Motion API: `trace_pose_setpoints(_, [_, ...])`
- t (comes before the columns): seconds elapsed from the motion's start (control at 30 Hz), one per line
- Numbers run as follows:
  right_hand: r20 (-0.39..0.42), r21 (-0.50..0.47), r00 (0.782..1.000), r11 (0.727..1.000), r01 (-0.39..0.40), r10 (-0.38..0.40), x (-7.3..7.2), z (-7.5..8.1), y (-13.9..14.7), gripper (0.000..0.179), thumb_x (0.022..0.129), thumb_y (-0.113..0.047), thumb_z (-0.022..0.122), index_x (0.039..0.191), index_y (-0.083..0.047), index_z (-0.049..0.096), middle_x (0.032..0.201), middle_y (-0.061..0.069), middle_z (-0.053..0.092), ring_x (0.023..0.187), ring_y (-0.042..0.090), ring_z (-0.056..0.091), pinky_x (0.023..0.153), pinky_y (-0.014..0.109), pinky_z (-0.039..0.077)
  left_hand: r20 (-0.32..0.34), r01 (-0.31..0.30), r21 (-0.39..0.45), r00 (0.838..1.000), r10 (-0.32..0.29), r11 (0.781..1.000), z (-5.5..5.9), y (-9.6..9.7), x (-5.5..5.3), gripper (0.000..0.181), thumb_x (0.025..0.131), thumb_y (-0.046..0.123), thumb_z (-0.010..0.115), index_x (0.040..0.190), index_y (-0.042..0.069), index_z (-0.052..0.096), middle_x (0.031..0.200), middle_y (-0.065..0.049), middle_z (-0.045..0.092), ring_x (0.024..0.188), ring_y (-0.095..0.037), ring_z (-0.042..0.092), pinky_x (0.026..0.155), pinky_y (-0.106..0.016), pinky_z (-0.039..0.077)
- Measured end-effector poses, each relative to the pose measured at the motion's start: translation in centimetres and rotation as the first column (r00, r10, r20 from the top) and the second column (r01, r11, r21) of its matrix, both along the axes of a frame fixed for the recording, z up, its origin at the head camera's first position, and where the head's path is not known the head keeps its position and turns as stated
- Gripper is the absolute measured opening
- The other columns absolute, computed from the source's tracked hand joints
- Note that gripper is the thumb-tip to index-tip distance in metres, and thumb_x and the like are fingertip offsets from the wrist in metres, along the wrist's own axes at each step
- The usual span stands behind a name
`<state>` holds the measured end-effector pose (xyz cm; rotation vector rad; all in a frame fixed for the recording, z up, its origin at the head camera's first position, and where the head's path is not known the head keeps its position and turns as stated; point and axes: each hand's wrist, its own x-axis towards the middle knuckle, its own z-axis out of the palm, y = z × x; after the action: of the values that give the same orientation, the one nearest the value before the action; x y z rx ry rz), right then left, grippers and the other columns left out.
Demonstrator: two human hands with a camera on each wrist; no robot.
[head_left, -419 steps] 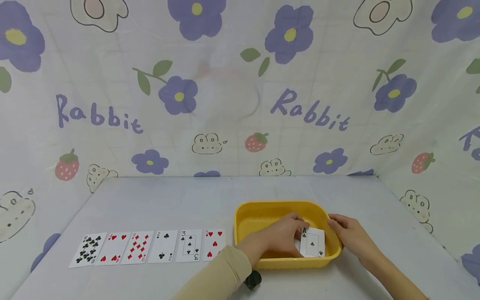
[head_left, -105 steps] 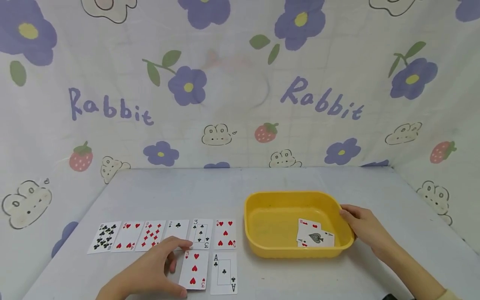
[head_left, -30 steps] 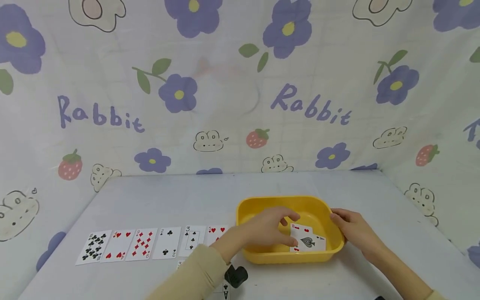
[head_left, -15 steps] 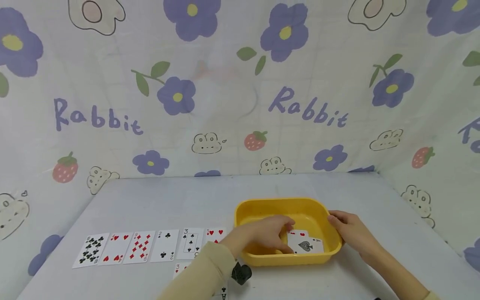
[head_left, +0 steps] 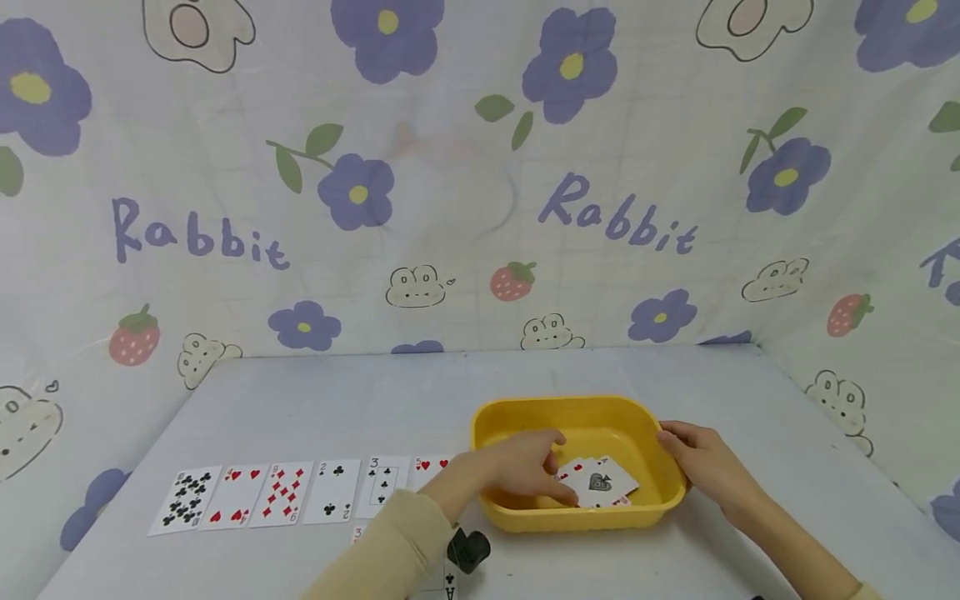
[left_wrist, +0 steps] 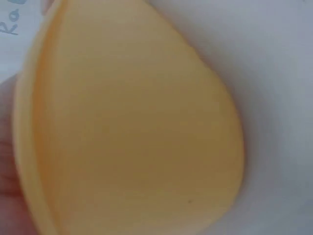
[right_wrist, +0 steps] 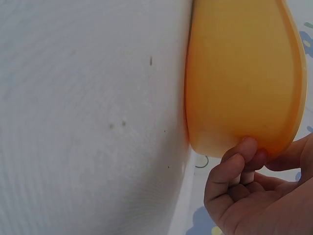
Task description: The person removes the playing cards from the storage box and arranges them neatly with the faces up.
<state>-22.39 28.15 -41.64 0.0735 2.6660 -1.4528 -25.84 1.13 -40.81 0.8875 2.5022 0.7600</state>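
Note:
A yellow plastic basin (head_left: 577, 521) stands on the table right of centre. Inside it lies a loosely fanned pile of playing cards (head_left: 600, 482) with an ace of spades on top. My left hand (head_left: 521, 467) reaches over the near left rim into the basin; its thumb touches the pile's left edge, and thumb and forefinger are spread apart. The left wrist view holds mostly the basin's outer wall (left_wrist: 146, 122), so the fingertips are hidden there. My right hand (head_left: 708, 462) grips the basin's right rim, thumb on top and fingers curled against the outer wall (right_wrist: 244, 73).
A row of face-up cards lies left of the basin, from a black club card (head_left: 187, 500) to the five of hearts (head_left: 429, 472). Under my left sleeve (head_left: 386, 542) a three and an ace of clubs (head_left: 450, 581) partly show. A patterned curtain (head_left: 465, 208) hangs behind.
Earlier, the three of hearts and ace of clubs came to lie below the row. My left hand then returned to the basin. Just now the pile has shifted left and fanned out.

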Motion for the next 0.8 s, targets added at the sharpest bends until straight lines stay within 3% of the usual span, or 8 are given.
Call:
trace_pose_setpoints(0.13, [0.004, -0.003, 1.000, 1.000, 0.002, -0.002, 0.0, -0.1, 0.1, 0.052, 0.106, -0.028, 0.045, 0.142, 0.011, 0.040, 0.113, 0.017, 0.060, 0.081, 0.022, 0.054, 0.062, 0.031, 0.050, -0.030, 0.012, -0.032, 0.999, -0.013, 0.999, 0.2, 0.0, 0.1, 0.082, 0.080, 0.037, 0.082, 0.144, 0.003, 0.042, 0.078, 0.010, 0.062, 0.074, -0.006, 0.054, 0.083, -0.020, 0.043])
trace_pose_setpoints(0.27, [-0.005, 0.004, 1.000, 1.000, -0.001, 0.001, 0.0, 0.0, 0.1, 0.054, 0.106, -0.029, 0.045, 0.141, 0.011, 0.040, 0.113, 0.017, 0.060, 0.080, 0.022, 0.054, 0.061, 0.031, 0.050, -0.121, 0.000, -0.057, 0.993, -0.007, 0.998, -0.2, 0.3, 0.0, 0.080, 0.076, 0.034, 0.086, 0.140, 0.006, 0.047, 0.090, 0.008, 0.057, 0.086, -0.008, 0.051, 0.088, -0.021, 0.043])
trace_pose_setpoints(0.4, [-0.005, 0.009, 1.000, 1.000, 0.003, -0.003, 0.0, 0.0, 0.0, 0.053, 0.106, -0.028, 0.045, 0.141, 0.011, 0.041, 0.113, 0.017, 0.060, 0.079, 0.022, 0.054, 0.061, 0.031, 0.050, -0.141, -0.010, -0.050, 0.990, 0.003, 0.999, -0.8, 0.6, -0.3, 0.080, 0.074, 0.031, 0.088, 0.139, 0.007, 0.048, 0.097, 0.008, 0.056, 0.096, -0.009, 0.050, 0.097, -0.023, 0.040])
trace_pose_setpoints(0.5, [0.000, 0.005, 1.000, 1.000, 0.006, -0.006, 0.0, 0.0, 0.0, 0.051, 0.106, -0.026, 0.045, 0.141, 0.011, 0.041, 0.112, 0.017, 0.060, 0.079, 0.023, 0.054, 0.061, 0.031, 0.050, -0.102, -0.016, -0.007, 0.995, 0.015, 1.000, -1.0, 0.6, -0.4, 0.079, 0.075, 0.029, 0.088, 0.139, 0.007, 0.048, 0.095, 0.009, 0.057, 0.093, -0.008, 0.050, 0.096, -0.023, 0.040])
trace_pose_setpoints(0.6, [0.002, 0.001, 1.000, 1.000, 0.003, -0.003, 0.0, 0.1, 0.0, 0.052, 0.106, -0.027, 0.045, 0.141, 0.011, 0.041, 0.111, 0.016, 0.060, 0.079, 0.022, 0.054, 0.061, 0.031, 0.050, -0.021, -0.009, 0.069, 1.000, 0.010, 0.998, -0.9, 0.5, -0.4, 0.076, 0.076, 0.025, 0.087, 0.139, 0.006, 0.047, 0.090, 0.011, 0.061, 0.087, -0.006, 0.053, 0.094, -0.022, 0.041])
trace_pose_setpoints(0.7, [0.004, -0.003, 1.000, 1.000, 0.002, -0.002, -0.1, 0.2, 0.0, 0.051, 0.106, -0.026, 0.045, 0.141, 0.010, 0.041, 0.110, 0.015, 0.060, 0.079, 0.022, 0.054, 0.061, 0.031, 0.049, 0.092, 0.037, 0.137, 0.994, -0.050, 0.990, -0.7, 0.5, -0.2, 0.067, 0.083, 0.017, 0.081, 0.138, 0.003, 0.045, 0.086, 0.013, 0.066, 0.083, -0.003, 0.058, 0.094, -0.021, 0.041])
trace_pose_setpoints(0.8, [0.004, -0.006, 1.000, 1.000, 0.000, 0.000, -0.1, 0.2, 0.1, 0.051, 0.106, -0.027, 0.044, 0.142, 0.010, 0.041, 0.111, 0.016, 0.060, 0.079, 0.022, 0.054, 0.060, 0.031, 0.049, 0.160, 0.078, 0.189, 0.981, -0.109, 0.979, -0.7, 0.5, -0.1, 0.057, 0.089, 0.011, 0.075, 0.136, 0.001, 0.046, 0.086, 0.012, 0.069, 0.083, -0.002, 0.061, 0.091, -0.021, 0.044])
